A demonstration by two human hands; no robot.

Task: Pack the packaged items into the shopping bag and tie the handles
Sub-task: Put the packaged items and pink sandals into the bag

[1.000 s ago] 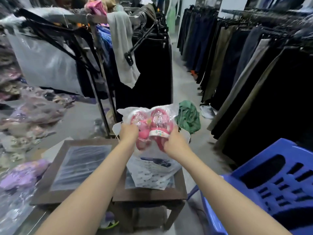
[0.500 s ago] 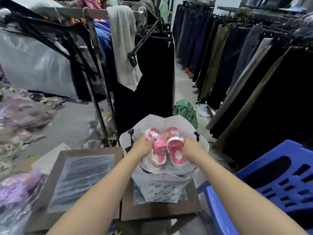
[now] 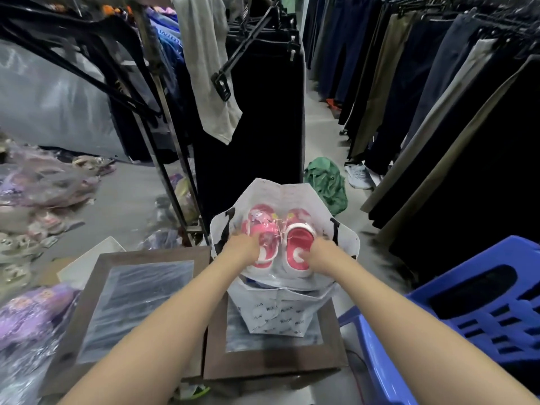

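A white shopping bag [image 3: 280, 318] with black handles stands open on a small brown table [image 3: 273, 365]. Inside its mouth lies a clear plastic pack of pink children's sandals [image 3: 279, 229]. My left hand [image 3: 244, 248] grips the pack's near left corner and my right hand [image 3: 321, 255] grips its near right corner, both reaching into the bag's opening. The bag's bottom and anything under the pack are hidden.
A second brown table [image 3: 140, 305] with a plastic-covered top sits to the left. A blue plastic chair [image 3: 479, 314] is at the right. More packaged purple footwear [image 3: 32, 314] lies on the left. Clothing racks [image 3: 438, 92] line both sides; a green bundle [image 3: 327, 185] lies on the floor.
The sandal pack has gone from held up above the bag down into its open mouth, with both hands following it. The view has tilted downward and nearer.
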